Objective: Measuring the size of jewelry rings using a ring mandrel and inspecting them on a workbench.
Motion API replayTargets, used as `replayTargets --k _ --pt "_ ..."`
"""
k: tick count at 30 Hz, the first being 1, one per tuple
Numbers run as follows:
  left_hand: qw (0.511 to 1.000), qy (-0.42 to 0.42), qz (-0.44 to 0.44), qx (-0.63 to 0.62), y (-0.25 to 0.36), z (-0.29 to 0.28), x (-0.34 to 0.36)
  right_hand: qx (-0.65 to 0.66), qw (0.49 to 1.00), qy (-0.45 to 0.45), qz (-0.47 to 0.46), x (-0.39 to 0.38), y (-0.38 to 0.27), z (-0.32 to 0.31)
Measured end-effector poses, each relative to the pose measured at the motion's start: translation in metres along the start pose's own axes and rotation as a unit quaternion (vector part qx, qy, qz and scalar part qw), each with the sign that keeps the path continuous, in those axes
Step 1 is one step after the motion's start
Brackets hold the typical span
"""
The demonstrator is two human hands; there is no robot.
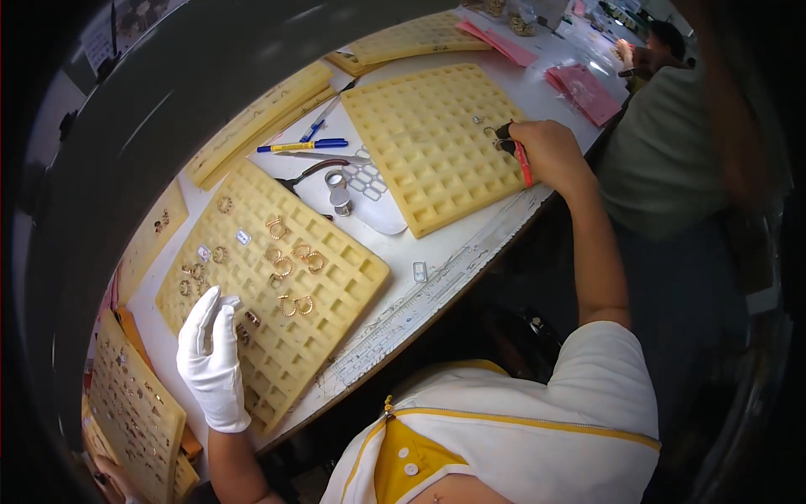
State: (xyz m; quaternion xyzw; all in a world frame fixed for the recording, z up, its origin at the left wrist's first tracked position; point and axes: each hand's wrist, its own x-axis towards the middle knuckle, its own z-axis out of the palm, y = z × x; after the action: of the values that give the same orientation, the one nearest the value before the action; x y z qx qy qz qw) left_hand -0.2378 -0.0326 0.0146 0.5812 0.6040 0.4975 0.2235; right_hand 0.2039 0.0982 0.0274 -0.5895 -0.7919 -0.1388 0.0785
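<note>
My left hand [210, 361], in a white glove, hovers over the left yellow foam tray [336, 311]. Its fingers are stretched and slightly apart, and I see nothing between them. Beyond the fingertips sit several rings [191, 270] in the tray's square pockets. More gold-coloured rings [306, 257] stand toward its middle. My bare right hand [554, 155] is closed around a red-and-black tool that looks like pliers [523, 164], at the right edge of the second yellow tray [420, 214]. A small ring-like piece [489, 132] lies by the tool's dark end.
Between the trays lie pens [315, 144], dark-handled pliers [315, 170], a small metal cylinder [339, 202] and a label sheet [365, 178]. More trays [260, 122] line the back; a full one [138, 412] stands left. Pink bags [583, 92] lie near another person [672, 151].
</note>
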Motion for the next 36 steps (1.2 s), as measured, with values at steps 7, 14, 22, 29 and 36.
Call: replayTargets --k 7,14,22,29,36 --pt "0.997 0.043 0.049 -0.031 0.017 -0.010 0.020 0.149 0.965 -0.048 0.209 0.009 -0.043 -0.032" --pt "0.986 0.048 0.008 -0.159 0.002 -0.023 0.032 0.232 0.932 0.093 -0.264 0.032 -0.161 -0.029" --pt "0.990 0.040 0.035 -0.131 -0.004 -0.024 0.042 0.220 0.840 0.012 -0.495 0.067 -0.251 -0.030" --pt "0.995 0.018 0.070 -0.069 -0.009 -0.034 0.040 0.169 0.837 -0.048 -0.519 0.072 -0.280 -0.040" --pt "0.989 0.045 0.126 -0.064 -0.009 -0.015 0.034 0.224 0.861 -0.031 -0.455 0.058 -0.271 -0.034"
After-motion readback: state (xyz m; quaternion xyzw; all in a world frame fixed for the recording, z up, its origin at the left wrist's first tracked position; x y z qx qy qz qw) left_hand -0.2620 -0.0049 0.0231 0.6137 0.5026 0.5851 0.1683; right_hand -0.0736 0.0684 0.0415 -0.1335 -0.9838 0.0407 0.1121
